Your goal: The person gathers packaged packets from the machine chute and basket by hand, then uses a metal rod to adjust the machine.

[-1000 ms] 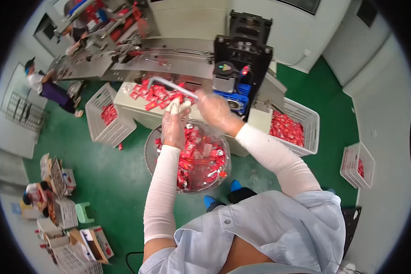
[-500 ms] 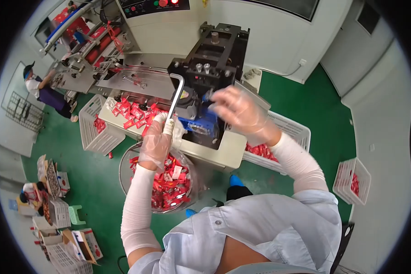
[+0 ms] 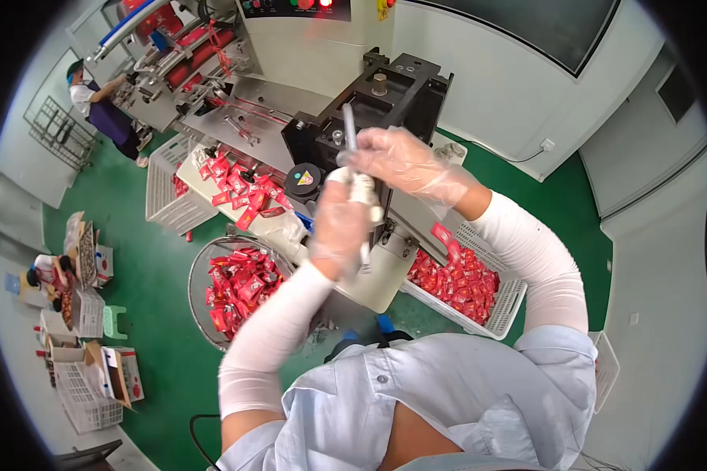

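Observation:
My left hand [image 3: 341, 229], in a clear plastic glove, is closed around a hex key [image 3: 349, 124], a long metal bar with white wrapping on its grip. My right hand [image 3: 408, 165], also gloved, has its fingers closed on the bar just above the left hand. The bar stands nearly upright in front of the black machine head [image 3: 401, 90], and motion blurs it. Both hands hide part of the blue part of the machine. A round black cap [image 3: 303, 179] with a yellow label sits left of the hands.
Red packets [image 3: 243, 188] lie on the machine table to the left. Below stands a round metal basket [image 3: 199, 302] of red packets. A white crate [image 3: 504, 314] of packets sits to the right. Another person [image 3: 106, 114] works at the far left machine.
My left hand has moved right and swung the hex key round. My right hand has come from apart to close on the bar. The view has shifted slightly.

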{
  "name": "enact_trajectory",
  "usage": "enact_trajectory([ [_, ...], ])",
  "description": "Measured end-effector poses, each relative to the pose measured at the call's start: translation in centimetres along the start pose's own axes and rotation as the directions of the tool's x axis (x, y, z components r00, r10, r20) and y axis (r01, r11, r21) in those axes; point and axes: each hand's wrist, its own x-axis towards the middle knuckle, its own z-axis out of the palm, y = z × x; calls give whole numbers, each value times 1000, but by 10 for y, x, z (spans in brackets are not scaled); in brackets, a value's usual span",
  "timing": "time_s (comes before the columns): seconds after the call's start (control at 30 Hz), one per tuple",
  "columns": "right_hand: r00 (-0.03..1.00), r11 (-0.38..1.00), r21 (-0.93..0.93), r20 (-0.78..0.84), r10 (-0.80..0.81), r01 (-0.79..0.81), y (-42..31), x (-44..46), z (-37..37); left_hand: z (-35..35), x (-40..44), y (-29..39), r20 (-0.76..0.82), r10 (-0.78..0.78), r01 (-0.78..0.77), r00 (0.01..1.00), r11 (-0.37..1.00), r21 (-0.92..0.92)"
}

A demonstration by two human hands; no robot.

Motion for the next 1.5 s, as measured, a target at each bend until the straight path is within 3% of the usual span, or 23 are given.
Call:
enact_trajectory([
  [0.03, 1000, 995, 99, 23, -8, 5, 9, 3, 7, 10, 1, -17, 0, 193, -192, 981, 979, 73],
  [0.07, 995, 992, 77, 27, 97, -99, 3, 3, 7, 20, 6, -37, -17, 421, -407, 907, 886, 222],
  [0.1, 979, 978, 54, 28, 202, -204, -3, 4, 6, 28, 2, -19, 17, 201, -202, 979, 979, 36],
  [0.17, 998, 942, -332, 53, -29, 45, -1, 6, -11, 30, 1, 1, 31, 162, -157, 986, 872, 464],
  [0.2, 996, 939, -331, 24, -88, 91, 3, 8, -20, 20, 8, 7, 177, 195, -252, 965, 881, 401],
  [0.23, 991, 982, -130, -3, 136, -135, -7, 7, -28, 2, 17, 13, 314, 233, -335, 920, 884, 325],
  [0.27, 986, 969, -187, -26, 162, -164, -14, 7, -33, -17, 22, 23, 341, 273, -414, 899, 784, 463],
  [0.3, 982, 952, -239, -53, 182, -190, -16, 10, -38, -36, 35, 16, 267, 280, -359, 922, 877, 318],
  [0.33, 998, 859, -507, -31, 58, -66, -4, 17, -49, -53, 43, 32, 172, 217, -270, 961, 872, 407],
  [0.37, 999, 827, -561, -9, 48, -45, 1, 23, -52, -63, 53, 50, 98, 180, -205, 979, 857, 473],
  [0.4, 999, 789, -614, 15, 36, -19, 3, 28, -56, -75, 70, 47, 51, 281, -265, 958, 808, 527],
  [0.43, 999, 747, -665, 37, 23, 8, 4, 33, -57, -91, 95, 30, 102, 510, -435, 854, 595, 675],
  [0.5, 994, 760, -648, 49, 96, -41, -3, 40, -58, -94, 113, 40, 194, 443, -416, 875, 485, 769],
  [0.6, 993, 764, -645, 109, 54, 29, 12, 52, -54, -82, 121, 44, 345, 444, -510, 827, 335, 792],
  [0.7, 974, 761, -649, 186, 130, 22, 17, 61, -58, -73, 133, 35, 481, 425, -595, 767, 189, 782],
  [0.87, 967, 775, -629, 232, 108, 64, 23, 68, -64, -61, 137, 42, 428, 175, -452, 887, 133, 882],
  [0.97, 968, 799, -599, 230, 102, 57, 31, 71, -68, -58, 142, 42, 446, 159, -467, 881, 133, 874],
  [1.07, 974, 807, -588, 208, 87, 53, 35, 72, -70, -61, 153, 29, 515, 306, -577, 801, 163, 801],
  [1.17, 984, 780, -621, 175, 44, 76, 34, 70, -74, -52, 149, 40, 436, 151, -461, 887, 261, 848],
  [1.37, 998, 742, -670, 57, 7, 33, 67, 53, -105, -49, 154, 34, 442, 167, -469, 881, 194, 862],
  [1.5, 981, 784, -618, 106, 161, -62, 81, 44, -111, -47, 154, 29, 468, 195, -502, 862, 198, 842],
])
